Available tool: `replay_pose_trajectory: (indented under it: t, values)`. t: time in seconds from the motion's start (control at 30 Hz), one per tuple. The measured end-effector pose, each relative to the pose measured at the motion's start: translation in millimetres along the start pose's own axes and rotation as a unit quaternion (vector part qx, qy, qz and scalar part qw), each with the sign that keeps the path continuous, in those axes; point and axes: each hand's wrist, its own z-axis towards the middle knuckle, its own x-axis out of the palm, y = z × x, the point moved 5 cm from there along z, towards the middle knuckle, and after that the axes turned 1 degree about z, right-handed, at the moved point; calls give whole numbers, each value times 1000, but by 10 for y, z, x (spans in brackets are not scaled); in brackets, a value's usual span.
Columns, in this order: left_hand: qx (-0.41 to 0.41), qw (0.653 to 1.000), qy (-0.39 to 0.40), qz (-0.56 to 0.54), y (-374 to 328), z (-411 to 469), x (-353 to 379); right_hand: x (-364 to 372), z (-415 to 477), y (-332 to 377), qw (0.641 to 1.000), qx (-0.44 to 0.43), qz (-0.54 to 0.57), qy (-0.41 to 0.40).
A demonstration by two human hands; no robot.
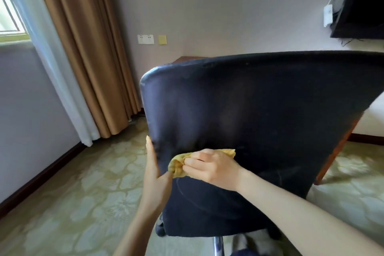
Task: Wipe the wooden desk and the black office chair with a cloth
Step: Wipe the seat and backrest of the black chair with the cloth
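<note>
right hand (209, 167): fingers bunched on crumpled yellow cloth (178, 165), against black fabric office chair back (259, 110) | left hand (154, 169): grips chair's left edge

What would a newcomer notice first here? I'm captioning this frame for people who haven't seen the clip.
The black chair fills the middle of the view, its back turned toward the camera. Low on that back, the right hand presses a bunched yellow cloth against it, while the left hand grips the chair's left edge. Tan curtains hang at the left beside a window.
</note>
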Motion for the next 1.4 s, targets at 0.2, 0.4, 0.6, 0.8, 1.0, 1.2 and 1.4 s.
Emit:
replay_pose_trajectory:
  t: [0.2, 0.4, 0.6, 0.8, 1.0, 1.2, 1.4]
  values:
    - [4, 996, 10, 87, 126, 33, 67, -181, -607, -188, 992, -62, 32, 109]
    - [22, 993, 35, 111, 235, 87, 28, -682, -804, -650, 993, -28, -29, 112]
    - [10, 996, 63, 69, 256, 94, -15, -984, -331, -851, 995, 2, -102, 9]
    - [-20, 995, 102, -7, 273, 48, -47, -949, 332, -734, 994, 57, -73, -62]
    - [-39, 993, 99, -59, 402, 64, -144, -565, 859, -353, 984, 137, -2, -115]
    - [-50, 992, 94, -66, 514, 93, -247, 79, 750, 109, 994, 98, 5, -44]
    - [-100, 991, 75, -49, 709, 37, -299, 471, 135, 371, 998, 18, 19, 56]
